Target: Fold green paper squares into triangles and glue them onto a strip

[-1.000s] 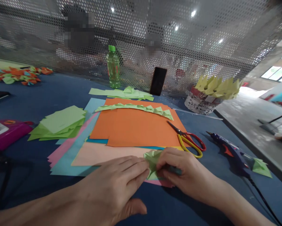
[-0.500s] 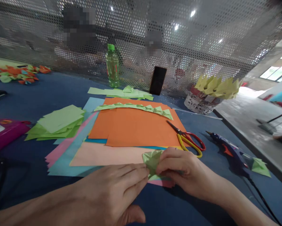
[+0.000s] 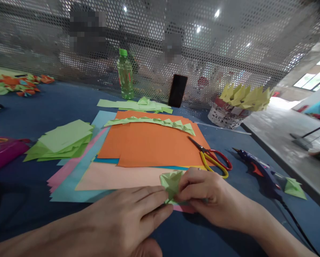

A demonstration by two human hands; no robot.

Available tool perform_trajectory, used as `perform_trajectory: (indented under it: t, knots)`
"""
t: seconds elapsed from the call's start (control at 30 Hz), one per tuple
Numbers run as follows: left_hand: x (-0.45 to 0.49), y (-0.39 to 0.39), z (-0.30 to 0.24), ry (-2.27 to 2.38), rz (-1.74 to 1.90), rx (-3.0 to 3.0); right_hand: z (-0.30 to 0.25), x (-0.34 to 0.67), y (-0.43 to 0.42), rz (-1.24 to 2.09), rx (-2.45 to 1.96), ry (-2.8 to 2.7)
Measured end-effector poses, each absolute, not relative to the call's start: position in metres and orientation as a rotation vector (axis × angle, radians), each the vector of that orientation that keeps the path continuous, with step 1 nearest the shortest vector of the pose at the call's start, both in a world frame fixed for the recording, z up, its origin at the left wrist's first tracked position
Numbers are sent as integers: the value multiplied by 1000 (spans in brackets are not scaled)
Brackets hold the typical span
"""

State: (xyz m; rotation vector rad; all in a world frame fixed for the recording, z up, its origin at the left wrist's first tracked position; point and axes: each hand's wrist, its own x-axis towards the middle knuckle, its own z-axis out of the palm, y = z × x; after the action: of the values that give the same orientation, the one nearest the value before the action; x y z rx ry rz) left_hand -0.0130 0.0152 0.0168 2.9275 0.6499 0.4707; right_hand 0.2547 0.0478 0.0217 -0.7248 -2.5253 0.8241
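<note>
A folded light-green paper square (image 3: 171, 182) lies over the near edge of the coloured paper stack, between my hands. My right hand (image 3: 206, 194) pinches its right side, thumb and fingers closed on it. My left hand (image 3: 133, 214) rests with fingers stretched out flat, their tips touching the paper's left edge and the thumb apart. Beyond them, orange sheets (image 3: 154, 146) top the stack. A strip of folded green paper points (image 3: 176, 124) stretches across these sheets. Scissors (image 3: 213, 159) with red and yellow handles lie just past my right hand.
Left are a pile of green paper (image 3: 63, 137) and a magenta object (image 3: 4, 151). A green bottle (image 3: 125, 76), phone (image 3: 178, 91) and paper strips (image 3: 130, 104) stand or lie behind. Right are a glue gun (image 3: 258, 171), its cord, and a basket (image 3: 226, 114) with yellow paper points.
My left index finger has moved slightly right and lower along the green paper's near edge. My right hand keeps its pinch. The whole view has shifted a little.
</note>
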Motion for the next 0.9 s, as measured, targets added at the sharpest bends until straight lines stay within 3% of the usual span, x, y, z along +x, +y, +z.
perform_trajectory:
  t: [0.9]
  knots:
    - [-17, 13, 17, 683, 645, 2952, 23, 254, 48, 892, -729, -2515]
